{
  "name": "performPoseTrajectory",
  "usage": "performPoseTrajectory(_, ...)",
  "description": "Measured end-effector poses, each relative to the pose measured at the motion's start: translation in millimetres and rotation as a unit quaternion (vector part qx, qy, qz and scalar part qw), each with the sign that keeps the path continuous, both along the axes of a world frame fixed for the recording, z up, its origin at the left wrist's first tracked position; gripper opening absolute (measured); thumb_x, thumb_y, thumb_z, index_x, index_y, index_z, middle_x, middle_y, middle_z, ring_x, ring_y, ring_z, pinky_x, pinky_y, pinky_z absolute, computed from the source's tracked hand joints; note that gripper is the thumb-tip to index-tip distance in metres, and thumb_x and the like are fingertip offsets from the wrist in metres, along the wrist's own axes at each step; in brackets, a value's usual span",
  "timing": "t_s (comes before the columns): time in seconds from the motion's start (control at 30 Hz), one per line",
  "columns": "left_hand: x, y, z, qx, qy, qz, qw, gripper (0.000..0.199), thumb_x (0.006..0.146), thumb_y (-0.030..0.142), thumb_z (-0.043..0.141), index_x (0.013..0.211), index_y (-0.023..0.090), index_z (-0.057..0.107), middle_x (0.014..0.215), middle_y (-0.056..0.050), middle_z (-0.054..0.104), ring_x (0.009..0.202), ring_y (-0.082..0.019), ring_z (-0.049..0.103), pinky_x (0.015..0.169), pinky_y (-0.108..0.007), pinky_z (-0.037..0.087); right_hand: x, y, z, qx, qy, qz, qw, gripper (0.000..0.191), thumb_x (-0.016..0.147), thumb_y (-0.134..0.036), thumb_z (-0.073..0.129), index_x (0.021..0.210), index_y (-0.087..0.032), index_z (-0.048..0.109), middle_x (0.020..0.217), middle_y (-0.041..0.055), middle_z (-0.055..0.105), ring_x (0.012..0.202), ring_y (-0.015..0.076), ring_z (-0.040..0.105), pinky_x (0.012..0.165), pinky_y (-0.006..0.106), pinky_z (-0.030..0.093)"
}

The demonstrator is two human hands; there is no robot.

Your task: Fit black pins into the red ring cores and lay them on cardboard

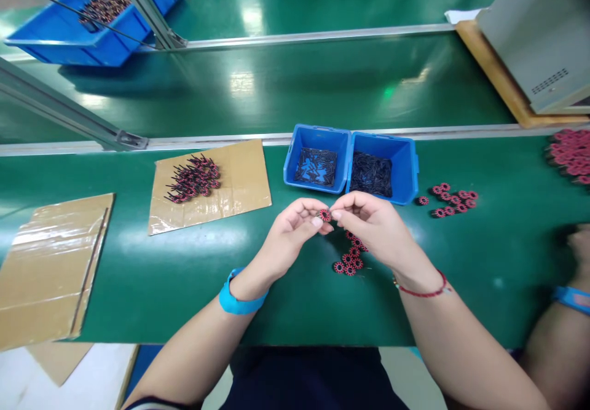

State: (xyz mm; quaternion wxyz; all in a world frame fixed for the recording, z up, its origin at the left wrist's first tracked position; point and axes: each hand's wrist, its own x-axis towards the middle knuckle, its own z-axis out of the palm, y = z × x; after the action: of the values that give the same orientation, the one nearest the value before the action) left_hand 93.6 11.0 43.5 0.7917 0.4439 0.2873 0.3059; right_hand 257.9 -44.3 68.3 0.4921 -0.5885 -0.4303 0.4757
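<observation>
My left hand (pixel 295 230) pinches a small red-and-black ring (pixel 324 215), like a motor stator, between thumb and fingertips. My right hand (pixel 371 222) meets it from the right, thumb and forefinger pressed together at the ring's edge; what they grip is too small to make out. Below the hands lies a loose group of similar rings (pixel 351 262), partly covered by my right hand. Just beyond stand two blue bins, the left bin (pixel 289 173) with thin black tubes (pixel 318 165) thinly spread over its bottom, the right bin (pixel 405 179) more thickly filled with them.
Rings with black tubes sticking up (pixel 196 179) crowd a cardboard sheet (pixel 244 179). More cardboard (pixel 50 262) lies far left. Other rings (pixel 454 200) sit right of the bins, beside a larger pile (pixel 571 155). Another person's arm (pixel 565 336) shows at right. Metal rails cross behind.
</observation>
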Motion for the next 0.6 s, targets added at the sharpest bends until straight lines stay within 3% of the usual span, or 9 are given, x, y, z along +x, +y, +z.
performPoseTrajectory(0.1, 0.9, -0.1, 0.6, -0.034, -0.021, 0.002, 0.999, 0.018, 0.085, 0.028, 0.073, 0.098, 0.018, 0.067, 0.088, -0.002, 0.07, 0.076, -0.012, 0.065, 0.078, -0.028, 0.05, -0.8, -0.7, 0.6, 0.016, 0.011, -0.014, 1.0, 0.007, 0.083, -0.024, 0.066, 0.078, -0.02, 0.067, 0.071, -0.0007, 0.068, 0.065, 0.0123, 0.06, 0.061, 0.027, 0.048)
performPoseTrajectory(0.27, 1.0, 3.0, -0.2, -0.109, -0.058, 0.017, 0.992, 0.018, 0.086, 0.026, 0.07, 0.1, 0.016, 0.066, 0.087, -0.003, 0.072, 0.073, -0.012, 0.066, 0.074, -0.026, 0.051, 4.8, 0.1, 1.8, 0.061, 0.053, -0.118, 0.99, 0.004, 0.082, -0.023, 0.069, 0.078, -0.021, 0.067, 0.072, -0.0016, 0.068, 0.066, 0.0116, 0.062, 0.065, 0.027, 0.051)
performPoseTrajectory(0.33, 0.4, 4.4, 0.4, -0.126, -0.076, 0.013, 0.989, 0.017, 0.087, 0.027, 0.069, 0.099, 0.016, 0.065, 0.082, -0.003, 0.072, 0.07, -0.012, 0.066, 0.07, -0.025, 0.051, 7.2, 1.3, 0.8, 0.051, 0.058, -0.131, 0.988, 0.003, 0.082, -0.024, 0.07, 0.08, -0.021, 0.069, 0.074, -0.0013, 0.069, 0.067, 0.0112, 0.062, 0.065, 0.026, 0.051)
performPoseTrajectory(0.47, -0.1, 4.3, 4.6, -0.151, -0.093, -0.043, 0.983, 0.018, 0.089, 0.031, 0.066, 0.093, 0.014, 0.063, 0.072, -0.003, 0.069, 0.06, -0.012, 0.064, 0.061, -0.024, 0.05, 5.0, 2.8, -1.5, 0.005, 0.046, -0.05, 0.998, 0.007, 0.081, -0.022, 0.072, 0.087, -0.02, 0.072, 0.076, -0.0003, 0.07, 0.067, 0.0111, 0.062, 0.064, 0.026, 0.05)
performPoseTrajectory(0.6, 0.1, 2.3, 7.3, -0.159, -0.102, -0.08, 0.979, 0.021, 0.09, 0.034, 0.066, 0.089, 0.013, 0.064, 0.068, -0.003, 0.068, 0.055, -0.012, 0.063, 0.055, -0.022, 0.049, 1.2, 0.8, -0.8, 0.028, 0.058, 0.01, 0.998, 0.008, 0.084, -0.024, 0.07, 0.091, -0.021, 0.074, 0.083, 0.0, 0.069, 0.073, 0.0112, 0.063, 0.069, 0.027, 0.05)
